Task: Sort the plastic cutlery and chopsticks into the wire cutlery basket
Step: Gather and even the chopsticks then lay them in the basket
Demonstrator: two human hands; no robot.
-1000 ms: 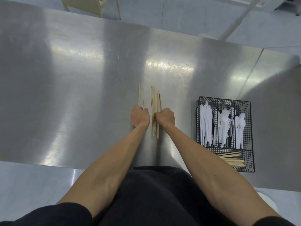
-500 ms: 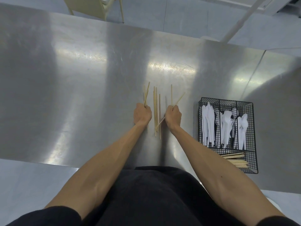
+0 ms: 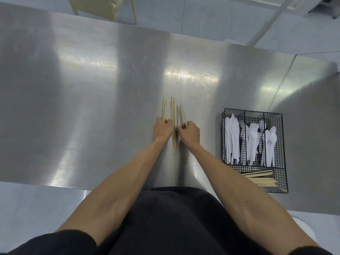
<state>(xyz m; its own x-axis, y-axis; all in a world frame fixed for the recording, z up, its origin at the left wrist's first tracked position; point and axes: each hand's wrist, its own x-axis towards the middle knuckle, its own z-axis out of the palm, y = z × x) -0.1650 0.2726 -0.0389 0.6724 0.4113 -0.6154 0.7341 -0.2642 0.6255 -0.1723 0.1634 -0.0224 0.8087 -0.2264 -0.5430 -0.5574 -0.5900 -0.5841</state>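
Looks like you're in a canteen or commercial kitchen: big stainless steel table (image 3: 92, 107), plain grey floor (image 3: 202, 21), pale chair (image 3: 103, 8) across from you, wire cutlery basket (image 3: 280, 144) of disposable plastic cutlery (image 3: 233, 140).

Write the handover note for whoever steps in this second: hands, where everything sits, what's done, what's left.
Left hand grips the left-side chopsticks. Right hand pinches the right-side chopsticks.
Loose chopsticks lie between the hands on the steel table.
Wire basket sits to the right. Done: white cutlery is sorted in its three far compartments, and stored chopsticks are in the near one.
Left to do: gather the table's chopsticks and add them to the near compartment.
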